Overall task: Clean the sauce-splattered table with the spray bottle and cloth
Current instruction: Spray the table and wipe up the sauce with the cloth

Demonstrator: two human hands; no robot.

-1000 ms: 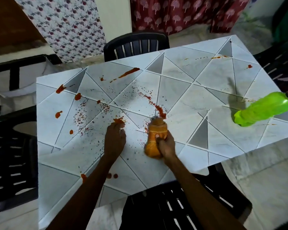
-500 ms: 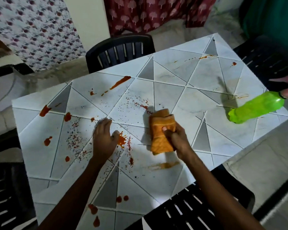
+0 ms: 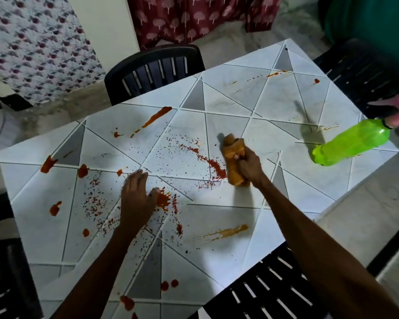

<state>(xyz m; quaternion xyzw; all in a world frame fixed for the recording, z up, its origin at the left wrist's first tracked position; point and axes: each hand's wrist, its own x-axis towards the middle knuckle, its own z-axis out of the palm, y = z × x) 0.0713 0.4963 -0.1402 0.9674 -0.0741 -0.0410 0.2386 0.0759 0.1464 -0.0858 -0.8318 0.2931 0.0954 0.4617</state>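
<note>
Sauce blobs (image 3: 48, 164) are dotting the bench's (image 3: 286, 107) left edge. The left hand (image 3: 135, 199) is resting flat, fingers relaxed, beside a splat. The right hand (image 3: 249, 164) is gripping the orange cloth (image 3: 233, 148) mid-bench. The green spray bottle (image 3: 352, 146) is sitting at the right edge, with bare tiles between it and the cloth.

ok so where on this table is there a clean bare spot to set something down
Cleanest bare room: the table tiles between the cloth, gripped by the right hand, and the spray bottle. Crowded: sauce splatter all around the left hand and out to the left edge.
</note>
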